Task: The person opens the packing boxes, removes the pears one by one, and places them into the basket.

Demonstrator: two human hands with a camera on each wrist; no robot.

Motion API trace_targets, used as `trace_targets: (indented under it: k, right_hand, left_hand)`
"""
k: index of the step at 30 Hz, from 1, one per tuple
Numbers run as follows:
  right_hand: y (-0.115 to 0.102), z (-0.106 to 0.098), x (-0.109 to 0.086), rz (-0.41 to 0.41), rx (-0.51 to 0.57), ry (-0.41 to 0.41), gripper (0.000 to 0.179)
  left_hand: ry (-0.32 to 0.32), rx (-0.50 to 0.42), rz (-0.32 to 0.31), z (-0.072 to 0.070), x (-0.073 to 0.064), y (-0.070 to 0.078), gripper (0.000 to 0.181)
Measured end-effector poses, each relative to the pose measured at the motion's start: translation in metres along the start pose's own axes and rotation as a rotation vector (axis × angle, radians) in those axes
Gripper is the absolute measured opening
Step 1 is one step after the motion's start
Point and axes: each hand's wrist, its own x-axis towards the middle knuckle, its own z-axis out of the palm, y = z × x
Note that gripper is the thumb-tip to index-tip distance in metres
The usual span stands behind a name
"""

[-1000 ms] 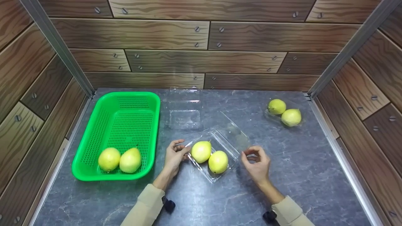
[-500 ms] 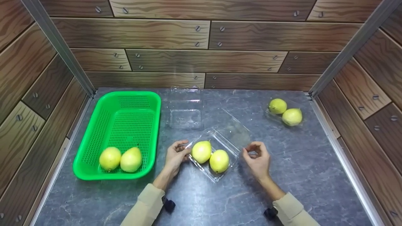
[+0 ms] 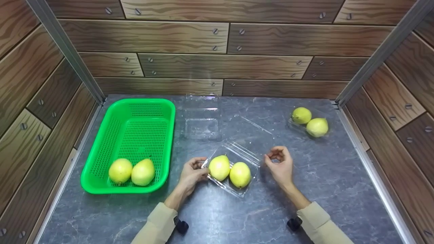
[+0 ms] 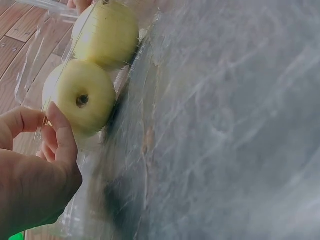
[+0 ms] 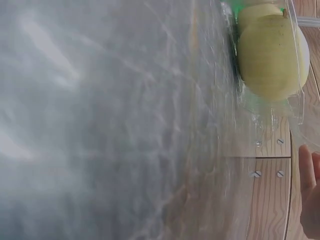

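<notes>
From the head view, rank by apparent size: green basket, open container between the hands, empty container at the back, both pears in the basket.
1. Green basket
2. Open container, lid included
3. Empty container
4. Left basket pear and right basket pear: too alike to rank

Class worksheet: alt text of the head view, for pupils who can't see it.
A person's left hand pinches the edge of an open clear box holding two yellow pears; the right hand is at its other side. A green basket at left holds two more pears. Farther back lie another clear box and two pears.
</notes>
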Motion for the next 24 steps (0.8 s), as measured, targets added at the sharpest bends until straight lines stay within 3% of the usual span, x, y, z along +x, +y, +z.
trace_targets:
  k: [15,24]
  right_hand:
    - [0.005,-0.007,0.014,0.141,0.005,-0.029,0.033]
    - [0.004,-0.015,0.022,0.222,0.003,-0.105,0.034]
  left_hand:
    - [-0.094,-0.017,-0.027,0.011,-0.026,-0.013,0.063]
    - [-0.097,0.003,-0.05,0.015,-0.035,-0.017,0.051]
